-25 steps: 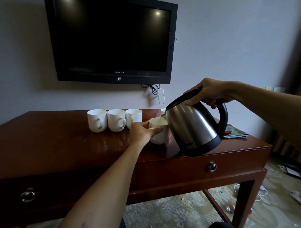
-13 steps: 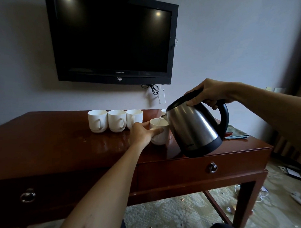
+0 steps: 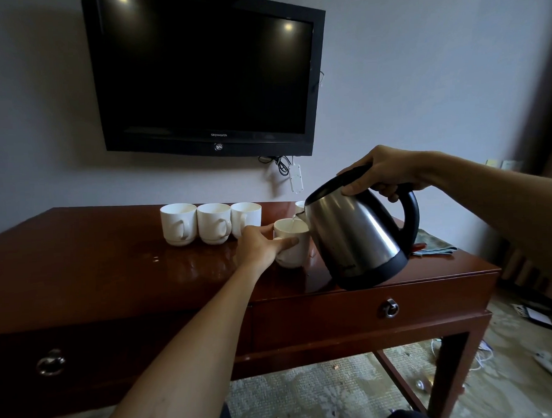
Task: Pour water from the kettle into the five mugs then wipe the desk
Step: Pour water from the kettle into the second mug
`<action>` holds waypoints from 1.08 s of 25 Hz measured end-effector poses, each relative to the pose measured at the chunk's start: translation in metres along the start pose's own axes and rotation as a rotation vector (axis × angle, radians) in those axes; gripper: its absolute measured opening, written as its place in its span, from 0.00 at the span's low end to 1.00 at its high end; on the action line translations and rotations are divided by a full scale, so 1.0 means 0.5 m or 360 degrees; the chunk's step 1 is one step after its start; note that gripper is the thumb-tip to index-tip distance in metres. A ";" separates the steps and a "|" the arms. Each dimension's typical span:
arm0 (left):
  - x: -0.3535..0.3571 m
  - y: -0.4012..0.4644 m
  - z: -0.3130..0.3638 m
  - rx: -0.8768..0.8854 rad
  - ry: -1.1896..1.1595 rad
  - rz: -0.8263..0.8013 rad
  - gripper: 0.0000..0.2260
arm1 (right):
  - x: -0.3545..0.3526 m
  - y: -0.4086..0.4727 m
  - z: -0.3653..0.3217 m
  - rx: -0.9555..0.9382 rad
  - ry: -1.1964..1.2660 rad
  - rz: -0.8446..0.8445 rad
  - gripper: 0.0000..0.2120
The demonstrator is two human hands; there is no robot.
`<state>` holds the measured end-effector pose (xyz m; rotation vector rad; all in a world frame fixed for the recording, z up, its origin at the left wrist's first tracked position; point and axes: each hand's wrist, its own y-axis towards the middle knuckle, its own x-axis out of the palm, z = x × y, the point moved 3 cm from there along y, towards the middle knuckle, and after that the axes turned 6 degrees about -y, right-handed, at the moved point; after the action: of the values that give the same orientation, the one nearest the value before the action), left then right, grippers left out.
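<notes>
Head-worn camera looks forward and down, near the desk (image 3: 114, 277).

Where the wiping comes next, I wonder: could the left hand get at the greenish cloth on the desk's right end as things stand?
Probably not directly: the tilted steel kettle and right hand sit between the left hand, gripping a white mug, and the greenish cloth.

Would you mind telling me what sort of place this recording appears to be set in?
Probably a hotel room, though I can't be certain. A wall-mounted television hangs above a wooden desk with ring-pull drawers, matching white mugs stand in a row beside an electric kettle, and patterned carpet covers the floor.
</notes>
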<state>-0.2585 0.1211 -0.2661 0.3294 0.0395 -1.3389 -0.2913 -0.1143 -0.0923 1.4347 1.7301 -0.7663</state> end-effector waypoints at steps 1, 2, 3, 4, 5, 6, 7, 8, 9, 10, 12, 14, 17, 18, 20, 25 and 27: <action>0.001 0.000 0.000 -0.0002 0.0010 0.0003 0.31 | 0.000 0.000 -0.001 0.0001 -0.0006 -0.0005 0.18; 0.001 0.000 0.000 -0.0003 0.0019 0.0005 0.32 | 0.000 0.000 -0.002 0.0000 -0.0009 -0.0009 0.18; 0.001 0.000 0.000 -0.0001 0.0026 0.0008 0.32 | -0.001 0.000 -0.003 0.0000 -0.0010 -0.0013 0.19; 0.001 -0.001 0.000 -0.0001 0.0028 0.0011 0.32 | 0.000 0.000 -0.003 -0.0002 -0.0011 -0.0017 0.19; 0.001 -0.001 0.001 0.0000 0.0025 0.0012 0.31 | 0.000 0.000 -0.004 -0.0001 -0.0012 -0.0019 0.19; 0.000 -0.002 0.001 0.0001 0.0020 0.0013 0.31 | 0.000 0.001 -0.004 0.0001 -0.0013 -0.0019 0.19; 0.000 -0.003 0.001 0.0002 0.0016 0.0009 0.30 | 0.000 0.002 -0.004 0.0004 -0.0012 -0.0017 0.18; -0.001 -0.004 0.001 0.0002 0.0014 0.0003 0.30 | 0.001 0.003 -0.003 0.0007 -0.0008 -0.0017 0.18; -0.001 -0.004 0.001 0.0000 0.0010 -0.0005 0.30 | 0.001 0.003 -0.002 0.0008 -0.0003 -0.0018 0.17; -0.001 -0.004 0.000 -0.0001 0.0006 -0.0008 0.30 | 0.001 0.004 -0.002 0.0007 0.0000 -0.0021 0.17; -0.001 -0.005 0.000 0.0002 0.0002 -0.0005 0.31 | 0.001 0.003 -0.003 0.0006 0.0000 -0.0019 0.17; -0.001 -0.005 0.001 0.0003 -0.0007 -0.0003 0.31 | 0.000 0.002 -0.003 0.0006 0.0000 -0.0018 0.17; -0.001 -0.005 0.000 0.0013 -0.0038 0.0000 0.31 | 0.001 0.002 -0.004 0.0006 0.0004 -0.0029 0.18; -0.001 -0.005 -0.001 0.0011 -0.0047 0.0003 0.31 | 0.002 0.002 -0.004 0.0004 0.0005 -0.0035 0.18; -0.001 -0.004 -0.002 0.0016 -0.0056 0.0008 0.31 | 0.002 0.001 -0.005 -0.0002 0.0010 -0.0039 0.21; 0.000 -0.002 -0.005 0.0023 -0.0063 0.0012 0.31 | 0.002 0.003 -0.005 0.0002 -0.0002 -0.0028 0.20; 0.000 -0.002 -0.005 0.0022 -0.0077 0.0015 0.32 | 0.002 0.003 -0.004 0.0004 -0.0005 -0.0027 0.18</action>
<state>-0.2590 0.1215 -0.2689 0.3080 -0.0118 -1.3378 -0.2903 -0.1117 -0.0921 1.4215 1.7418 -0.7799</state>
